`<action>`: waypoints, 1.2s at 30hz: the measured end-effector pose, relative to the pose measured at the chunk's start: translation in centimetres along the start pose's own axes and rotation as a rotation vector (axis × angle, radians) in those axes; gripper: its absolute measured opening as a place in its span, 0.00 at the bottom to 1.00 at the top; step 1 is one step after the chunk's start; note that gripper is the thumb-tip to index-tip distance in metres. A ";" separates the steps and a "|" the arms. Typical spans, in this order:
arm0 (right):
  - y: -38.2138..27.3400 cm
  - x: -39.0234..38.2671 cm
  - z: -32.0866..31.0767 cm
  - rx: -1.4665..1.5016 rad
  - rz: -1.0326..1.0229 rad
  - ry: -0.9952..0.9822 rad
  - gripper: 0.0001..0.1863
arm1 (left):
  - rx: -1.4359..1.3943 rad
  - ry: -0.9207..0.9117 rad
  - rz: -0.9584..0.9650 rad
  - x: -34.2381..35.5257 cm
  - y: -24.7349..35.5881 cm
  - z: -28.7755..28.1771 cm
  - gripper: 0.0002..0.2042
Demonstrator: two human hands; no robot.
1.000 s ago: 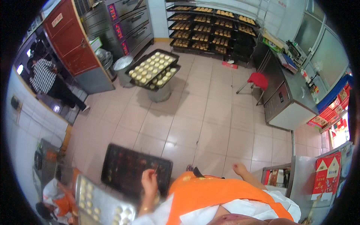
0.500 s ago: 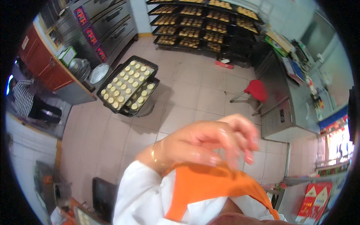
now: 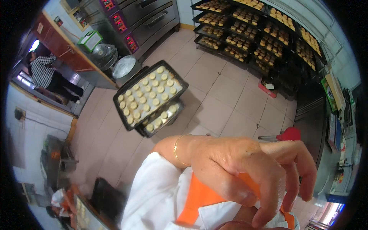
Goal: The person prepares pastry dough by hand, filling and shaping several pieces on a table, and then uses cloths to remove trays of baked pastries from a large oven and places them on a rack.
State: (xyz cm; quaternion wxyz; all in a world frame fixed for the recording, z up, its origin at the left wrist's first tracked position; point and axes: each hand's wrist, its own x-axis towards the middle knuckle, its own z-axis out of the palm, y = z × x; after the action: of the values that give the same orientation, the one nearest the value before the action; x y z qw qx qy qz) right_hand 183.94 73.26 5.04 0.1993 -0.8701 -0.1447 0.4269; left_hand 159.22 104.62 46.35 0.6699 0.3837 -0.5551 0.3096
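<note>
My left hand [image 3: 249,161] is raised close in front of my chest, its arm in a white sleeve [image 3: 153,188] with a thin gold bracelet [image 3: 176,151] at the wrist. Its back faces up and the bent fingers point right and downward, apart from each other. Nothing shows between thumb and fingers. An orange apron [image 3: 199,195] lies behind and below the hand. I cannot see my right hand. Farther off, a black baking tray [image 3: 123,115] holds rows of pale round pastries [image 3: 152,94]. It rests crosswise over a second tray [image 3: 180,111] of similar pastries.
Deck ovens [image 3: 153,23] stand at the back left. A rack [image 3: 195,19] of browned pastries fills the back right. A red stool [image 3: 289,134] is by the right-hand cabinet [image 3: 310,111]. Someone in a checked shirt [image 3: 42,71] stands in the doorway; another person [image 3: 67,203] is lower left.
The view has turned, so the trays, rack and stool now appear farther right and lower. My left hand appears larger and farther right, with its fingers bent downward.
</note>
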 end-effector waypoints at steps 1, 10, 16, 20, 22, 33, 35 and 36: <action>-2.5 2.0 -0.7 0.005 -0.015 0.001 0.14 | 0.017 -0.045 0.087 0.4 -1.1 -3.3 0.09; -15.0 17.0 -8.8 0.083 0.112 0.006 0.14 | -0.284 0.242 -0.186 4.0 -1.5 -27.6 0.09; -19.4 28.9 -12.4 0.070 0.280 -0.082 0.14 | -0.183 0.448 -0.403 3.8 -2.8 -43.6 0.01; -27.3 39.6 -15.4 0.038 0.243 -0.175 0.14 | 0.120 0.742 -0.498 4.2 -1.4 -53.5 0.09; -33.2 46.1 -16.7 0.020 0.159 -0.223 0.14 | 0.346 0.913 -0.473 1.5 0.7 -58.4 0.10; -89.9 62.2 -8.3 -0.118 -0.948 -0.283 0.11 | 0.954 1.859 0.041 -17.8 19.5 -65.8 0.08; -97.9 60.4 -5.1 -0.077 -1.007 -0.362 0.10 | 1.022 1.861 0.094 -20.0 22.4 -67.9 0.04; -101.3 60.7 -3.5 -0.051 -1.086 -0.373 0.11 | 0.998 1.893 0.128 -20.8 24.1 -70.1 0.04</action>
State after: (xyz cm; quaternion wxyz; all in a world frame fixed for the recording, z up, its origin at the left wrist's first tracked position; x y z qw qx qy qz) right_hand 214.50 187.06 13.03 0.3401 -0.5855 -0.6137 0.4062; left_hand 170.46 177.41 23.84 0.5779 0.1883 0.3602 0.7077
